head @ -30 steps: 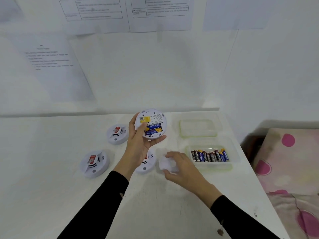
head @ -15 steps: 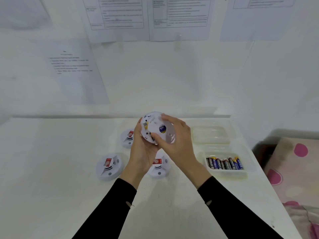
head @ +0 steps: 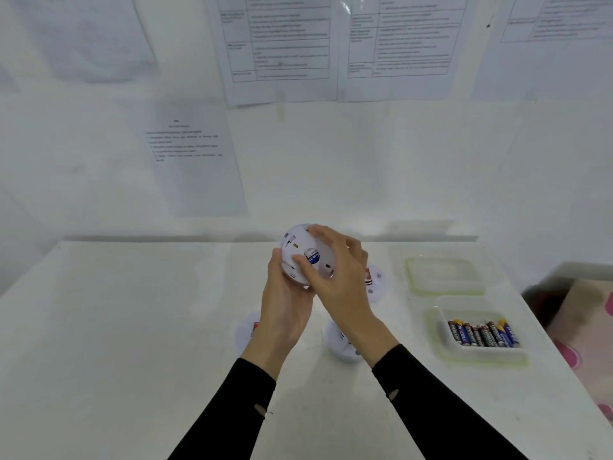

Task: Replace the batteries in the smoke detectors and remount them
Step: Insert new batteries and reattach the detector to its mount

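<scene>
I hold a round white smoke detector (head: 300,252) up above the white table (head: 132,327), its back toward me with the mounting plate on it and a blue battery showing through a hole. My left hand (head: 285,310) grips it from below and behind. My right hand (head: 338,277) grips the plate, fingers curled over its rim and thumb on its face. Three more white detectors lie on the table: one (head: 374,282) behind my right hand, one (head: 343,343) under my right wrist, one (head: 247,330) partly hidden by my left wrist.
At the table's right, a clear plastic box (head: 477,356) holds several AA batteries (head: 482,333); its clear lid (head: 444,277) lies behind it. Printed sheets (head: 278,44) hang on the white wall. A pink spotted fabric (head: 587,343) lies right of the table.
My right hand picked the mounting plate up off the table and brought it onto the back of the detector in my left hand, covering the batteries. The camera tilted up and left.
</scene>
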Tool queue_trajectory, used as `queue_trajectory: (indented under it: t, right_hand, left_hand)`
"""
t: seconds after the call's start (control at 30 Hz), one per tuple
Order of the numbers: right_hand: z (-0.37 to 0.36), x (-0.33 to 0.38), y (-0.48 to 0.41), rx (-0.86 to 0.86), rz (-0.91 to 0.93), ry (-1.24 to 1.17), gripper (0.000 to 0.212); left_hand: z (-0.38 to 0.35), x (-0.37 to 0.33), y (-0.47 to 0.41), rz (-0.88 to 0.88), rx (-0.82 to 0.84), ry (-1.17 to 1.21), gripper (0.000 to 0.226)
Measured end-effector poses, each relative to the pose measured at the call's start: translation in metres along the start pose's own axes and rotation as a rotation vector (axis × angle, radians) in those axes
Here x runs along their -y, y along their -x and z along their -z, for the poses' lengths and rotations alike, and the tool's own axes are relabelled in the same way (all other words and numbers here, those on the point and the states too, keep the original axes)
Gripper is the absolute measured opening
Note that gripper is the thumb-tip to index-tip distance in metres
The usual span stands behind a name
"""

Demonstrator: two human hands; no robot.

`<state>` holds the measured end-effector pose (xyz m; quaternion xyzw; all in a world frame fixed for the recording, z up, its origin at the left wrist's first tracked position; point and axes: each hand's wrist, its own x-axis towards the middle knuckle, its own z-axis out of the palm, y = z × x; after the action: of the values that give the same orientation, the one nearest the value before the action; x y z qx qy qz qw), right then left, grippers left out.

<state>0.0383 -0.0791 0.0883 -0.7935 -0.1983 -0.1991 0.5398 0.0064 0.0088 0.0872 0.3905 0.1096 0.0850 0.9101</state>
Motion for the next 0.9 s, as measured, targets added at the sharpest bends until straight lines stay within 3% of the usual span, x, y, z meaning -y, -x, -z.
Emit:
queue_trajectory:
  t: [0.1, 0.27, 0.53, 0.9]
  right_hand:
    - [-0.013, 0.004, -0.003, 0.002, 0.099, 0.063, 0.036]
    - [-0.022, 0.005, -0.007, 0.095, 0.209, 0.104, 0.044]
    - [-0.036, 0.022, -0.018, 0.087, 0.242, 0.116, 0.046]
    - [-0.064, 0.036, -0.01, 0.181, 0.179, 0.1, 0.052]
  left_hand:
    - [0.008, -0.011, 0.0, -0.009, 0.008, -0.04, 0.053]
    - [0.025, -0.034, -0.004, -0.001, 0.036, -0.07, 0.049]
    - [0.042, -0.068, -0.011, -0.034, 0.12, -0.121, 0.048]
    - [0.073, -0.072, -0.004, -0.089, 0.067, 0.066, 0.049]
